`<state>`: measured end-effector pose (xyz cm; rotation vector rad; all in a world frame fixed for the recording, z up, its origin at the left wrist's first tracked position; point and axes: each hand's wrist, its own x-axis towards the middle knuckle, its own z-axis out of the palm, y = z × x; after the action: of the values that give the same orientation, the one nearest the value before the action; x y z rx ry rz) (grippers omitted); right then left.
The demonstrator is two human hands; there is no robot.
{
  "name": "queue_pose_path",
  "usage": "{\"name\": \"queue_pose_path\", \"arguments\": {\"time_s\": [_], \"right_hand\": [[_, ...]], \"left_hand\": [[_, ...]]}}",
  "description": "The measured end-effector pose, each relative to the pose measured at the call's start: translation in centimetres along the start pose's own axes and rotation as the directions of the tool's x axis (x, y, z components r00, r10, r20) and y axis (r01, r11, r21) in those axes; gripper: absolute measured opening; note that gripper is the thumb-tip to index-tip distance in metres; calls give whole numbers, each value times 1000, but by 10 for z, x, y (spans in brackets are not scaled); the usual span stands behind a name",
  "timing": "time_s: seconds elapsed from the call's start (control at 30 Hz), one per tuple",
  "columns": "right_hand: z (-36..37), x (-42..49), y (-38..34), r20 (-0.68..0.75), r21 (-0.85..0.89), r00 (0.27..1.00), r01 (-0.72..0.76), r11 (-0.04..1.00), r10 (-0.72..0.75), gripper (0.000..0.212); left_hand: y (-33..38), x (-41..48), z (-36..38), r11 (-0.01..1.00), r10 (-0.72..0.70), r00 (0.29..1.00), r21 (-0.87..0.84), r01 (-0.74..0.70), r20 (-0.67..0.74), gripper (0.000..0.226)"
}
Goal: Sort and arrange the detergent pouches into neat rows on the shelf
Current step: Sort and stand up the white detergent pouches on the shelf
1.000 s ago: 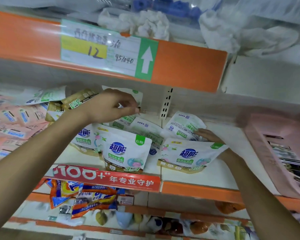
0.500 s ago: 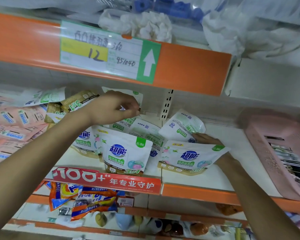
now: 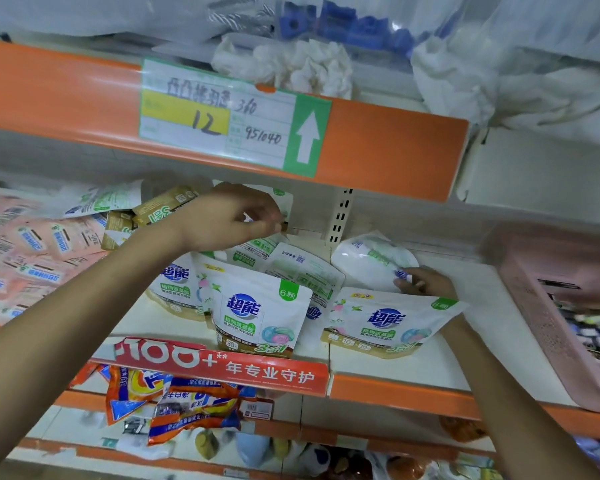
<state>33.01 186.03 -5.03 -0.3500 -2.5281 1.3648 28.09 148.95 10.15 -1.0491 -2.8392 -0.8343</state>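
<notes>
Pinching a white plastic detergent pouch (image 3: 284, 202) at the shelf back, the left hand (image 3: 229, 216) straightens it; the right hand (image 3: 426, 282) grips a rounded white pouch (image 3: 368, 258) for the row

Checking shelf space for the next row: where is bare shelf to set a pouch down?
Bare shelf lies between the right front pouch and the pink basket. Crowded: the white pouches centre, the pink pouches left.

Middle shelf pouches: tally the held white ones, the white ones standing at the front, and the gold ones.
Held white pouches: 2
Front-standing white pouches: 3
Gold pouches: 2
Total: 7; the white ones lying behind and the blurred pink ones are not counted.
</notes>
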Motion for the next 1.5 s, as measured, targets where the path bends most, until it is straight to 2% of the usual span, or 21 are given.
{"name": "queue_pose_path", "arguments": {"time_s": [0.07, 0.13, 0.2, 0.33, 0.4, 0.43, 0.47, 0.53, 0.63, 0.83, 0.9, 0.97, 1.03, 1.2, 1.3, 1.37, 1.4, 1.43, 1.5], "right_hand": [[-7, 3, -9, -47, 60, 998, -30, 998, 32, 4], [-17, 8, -16, -79, 267, 991, -79, 960, 103, 14], [-24, 12, -28, 5, 430, 978, -191, 882, 210, 13], [-23, 12, -27, 126, 480, 961, -275, 833, 245, 14], [-19, 6, -23, 236, 623, 903, -425, 657, 360, 23], [-18, 5, -20, 292, 663, 881, -467, 585, 372, 21], [-18, 4, -20, 318, 680, 880, -472, 562, 354, 20], [-17, 1, -31, 348, 664, 871, -490, 565, 346, 26], [-20, 2, -45, 248, 656, 865, -481, 581, 436, 28], [-38, -3, -48, 53, 524, 887, -416, 743, 459, 34], [-53, -10, -51, -20, 480, 905, -365, 798, 426, 25], [-72, -19, -62, -142, 381, 930, -264, 886, 338, 12], [-92, -30, -81, -237, 232, 949, -154, 960, 210, 12], [-102, -61, -152, -257, -22, 966, -10, 1000, 4, 8], [-86, -80, -192, -167, -68, 986, -11, 998, -1, 11], [-66, -78, -215, 3, -135, 998, -68, 988, 69, 5], [-56, -72, -224, 96, -219, 990, -77, 973, 100, 9], [-42, -65, -232, 185, -319, 977, -40, 947, 103, 15], [-13, -46, -241, 356, -487, 932, 131, 864, 60, 18]], "left_hand": [[-1, 0, -2, 1000, -7, 1000, -3, 7, -7, 14], [0, 0, -2, 1000, -13, 1000, -21, 13, -2, 19], [-1, 0, -1, 1000, -16, 1000, -22, 16, 3, 20], [-4, 0, 3, 1000, -19, 1000, 20, 18, 8, 16], [-6, 0, 4, 1000, -28, 999, 3, 28, 22, 15], [-6, 0, 5, 1000, -31, 999, -4, 31, 28, 16], [-6, 0, 4, 1000, -31, 999, -1, 31, 28, 16], [-5, -1, 4, 1000, -27, 1000, 11, 26, 14, 15], [-6, -1, 4, 1000, -18, 1000, 7, 18, -7, 12], [-12, 3, 7, 999, 7, 999, -36, -6, 34, 15], [-12, 5, 7, 999, 19, 999, -42, -18, 29, 16], [-10, 5, 5, 998, 32, 999, -48, -30, 27, 15], [-10, 6, 4, 999, 29, 999, -41, -27, 44, 16], [-10, 6, 3, 997, 64, 996, -51, -61, 59, 14], [-12, 3, -3, 994, 89, 995, -63, -86, 37, 12], [-15, -1, -9, 993, 102, 995, -61, -101, 5, 12], [-17, -4, -12, 992, 104, 994, -67, -105, -15, 12], [-19, -7, -14, 991, 106, 994, -77, -109, -36, 11], [-24, -13, -19, 990, 100, 992, -96, -107, -70, 11]]}}
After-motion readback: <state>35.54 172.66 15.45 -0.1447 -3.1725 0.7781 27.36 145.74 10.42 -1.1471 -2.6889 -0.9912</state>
